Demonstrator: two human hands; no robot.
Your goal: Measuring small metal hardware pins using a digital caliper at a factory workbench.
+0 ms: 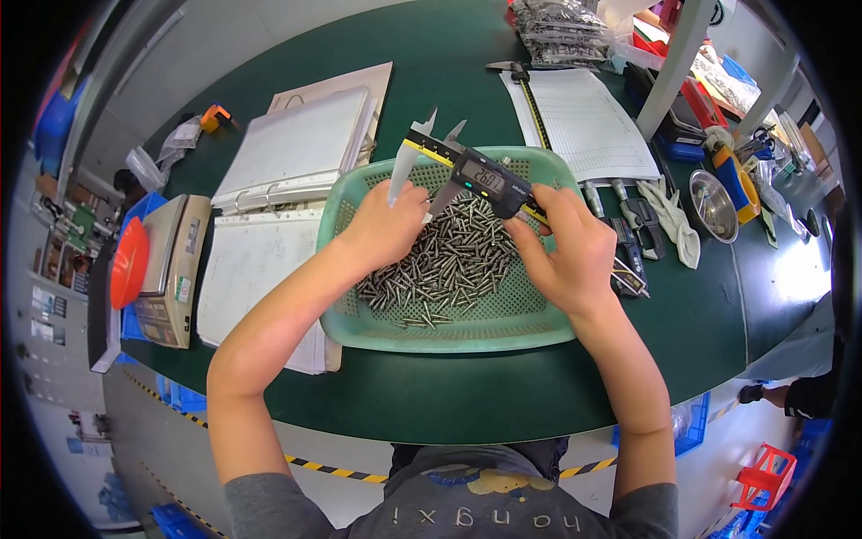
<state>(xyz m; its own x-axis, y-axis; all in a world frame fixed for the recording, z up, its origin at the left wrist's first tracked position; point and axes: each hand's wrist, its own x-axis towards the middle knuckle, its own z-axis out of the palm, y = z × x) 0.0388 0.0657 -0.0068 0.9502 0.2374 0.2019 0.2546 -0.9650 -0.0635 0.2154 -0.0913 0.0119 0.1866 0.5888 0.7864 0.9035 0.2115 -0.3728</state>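
My right hand (572, 247) grips a digital caliper (480, 180) by the end of its beam and sliding body, over a green perforated plastic basket (449, 338). The caliper's jaws are spread apart and its small display is lit. Between those jaws, my left hand (388, 225) has its fingers pinched together. Whatever sits in that pinch is too small and covered to make out. Below both hands, the basket holds a heap of small, slim metal pins (449, 265), some with pointed ends.
Left of the basket lie an open binder (292, 144) and a weighing scale (171, 260) with a red dish (130, 263). To the right are a second caliper (530, 94) on a printed sheet (588, 126), micrometers (639, 216), a white glove (672, 220) and a metal bowl (714, 207).
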